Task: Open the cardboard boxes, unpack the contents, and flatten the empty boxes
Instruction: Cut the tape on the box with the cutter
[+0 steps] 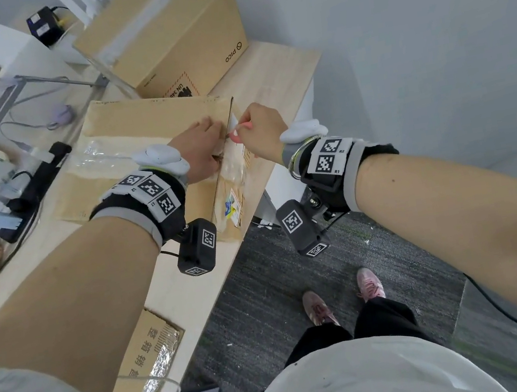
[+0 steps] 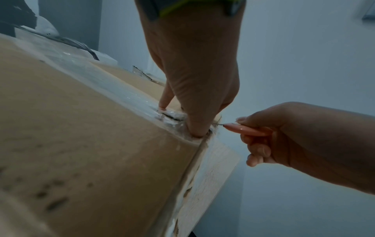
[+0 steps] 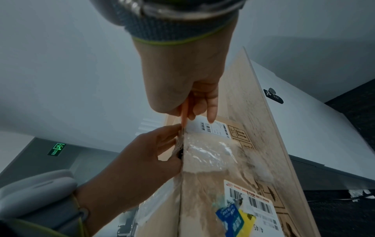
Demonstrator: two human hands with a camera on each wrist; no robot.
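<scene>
Three cardboard boxes: a flat box (image 1: 124, 129) under the hands, a tall box (image 1: 170, 33) behind it, and a foil-lined box (image 1: 143, 376) at the desk's near edge. Two hands, left hand (image 1: 202, 150) and right hand (image 1: 260, 131). One pink cutter (image 1: 240, 131), probably. Two shoes (image 1: 343, 294).

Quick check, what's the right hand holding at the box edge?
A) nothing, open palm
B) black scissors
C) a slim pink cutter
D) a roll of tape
C: the right hand grips a slim pink cutter, its tip at the taped edge of the cardboard box beside the left hand.
</scene>
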